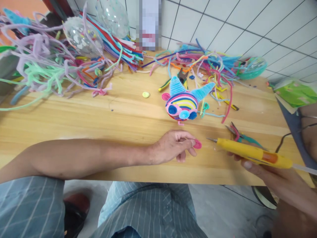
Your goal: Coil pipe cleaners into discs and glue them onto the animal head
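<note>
The head camera looks forward, down — seemingly near the table [133, 120].

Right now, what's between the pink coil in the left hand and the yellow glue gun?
Only wooden tabletop shows between the pink coil and the yellow glue gun in the head view.

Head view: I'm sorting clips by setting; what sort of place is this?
Probably a craft workspace: heaps of pipe cleaners, a glue gun in the right hand, and pliers on the wooden table.
</note>
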The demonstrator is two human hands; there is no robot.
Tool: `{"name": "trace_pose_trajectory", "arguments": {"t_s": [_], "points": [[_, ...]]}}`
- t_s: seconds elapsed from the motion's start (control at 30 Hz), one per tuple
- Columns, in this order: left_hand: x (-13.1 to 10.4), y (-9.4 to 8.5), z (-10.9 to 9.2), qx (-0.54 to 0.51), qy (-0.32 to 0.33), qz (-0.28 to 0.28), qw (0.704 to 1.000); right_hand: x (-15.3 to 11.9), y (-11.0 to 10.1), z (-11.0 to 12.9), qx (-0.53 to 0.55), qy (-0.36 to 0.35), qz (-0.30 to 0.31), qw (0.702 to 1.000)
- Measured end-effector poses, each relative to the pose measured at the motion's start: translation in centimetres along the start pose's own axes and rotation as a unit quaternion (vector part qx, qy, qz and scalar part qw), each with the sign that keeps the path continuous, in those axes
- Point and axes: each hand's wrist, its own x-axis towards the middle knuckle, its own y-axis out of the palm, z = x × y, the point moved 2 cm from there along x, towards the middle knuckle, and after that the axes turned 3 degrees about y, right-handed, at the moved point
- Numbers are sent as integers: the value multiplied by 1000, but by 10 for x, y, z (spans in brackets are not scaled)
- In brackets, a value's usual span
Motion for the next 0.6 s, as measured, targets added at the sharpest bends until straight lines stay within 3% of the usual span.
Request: {"name": "trace_pose_trajectory", "arguments": {"t_s": [0.07,0.13,0.23,0.37,0.47,0.6], "points": [[-1,1,1,10,0,-2,1000,4,12,-7,15,-31,11,999],[-1,1,2,16,3,-3,1000,11,26,-17,-28,-96,-25,995],[-1,1,2,21,4,-2,1000,21,49,-35,-132,-205,-80,966],[-1,1,-1,22,-2,-3,1000,24,62,-49,-183,-291,-72,936],[0,1,-3,16,-12,-16,1000,15,51,-38,-173,-271,-77,944],[0,3,-4,10,-9,-15,1000,-6,37,9,-100,-136,-137,976]]}}
